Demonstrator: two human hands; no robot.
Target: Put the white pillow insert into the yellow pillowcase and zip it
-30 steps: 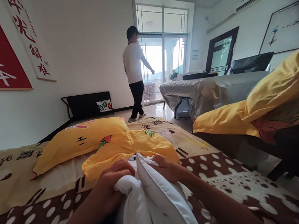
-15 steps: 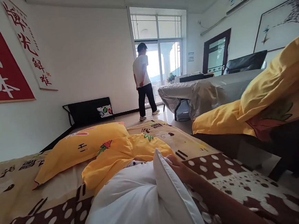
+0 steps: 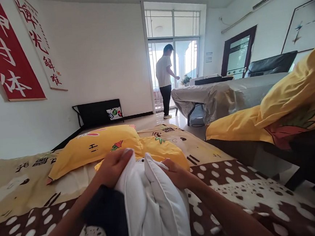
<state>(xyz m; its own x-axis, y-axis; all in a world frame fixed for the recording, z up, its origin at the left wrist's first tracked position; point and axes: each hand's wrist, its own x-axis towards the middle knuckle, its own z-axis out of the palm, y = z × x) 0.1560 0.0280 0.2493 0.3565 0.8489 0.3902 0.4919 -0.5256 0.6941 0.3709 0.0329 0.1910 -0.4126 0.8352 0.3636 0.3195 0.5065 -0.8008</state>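
Note:
Between my two hands a white pillow (image 3: 170, 211) stands on the bed, its top folded lengthwise so two edges rise side by side. My left hand (image 3: 112, 168) is closed round the left top corner. On the other corner my right hand (image 3: 175, 173) is closed, thumb along the edge. Just beyond the pillow lies a crumpled yellow pillowcase (image 3: 165, 152) with a carrot print, partly hidden by my hands. Farther left rests a plump yellow pillow (image 3: 81, 153) marked "Hi". Dark blue cloth (image 3: 110, 212) shows beside my left forearm.
Brown and beige patterned bedding (image 3: 222, 178) spreads under everything. More yellow bedding (image 3: 294, 96) is heaped at right on a dark piece of furniture. A person (image 3: 164, 72) stands near the glass doors, beside a plastic-covered table (image 3: 221, 91). A black folded frame (image 3: 98, 113) leans by the wall.
My left hand has come into view and grips the pillow's left corner. The pillow is drawn narrower and more upright. The person has turned and moved closer to the table.

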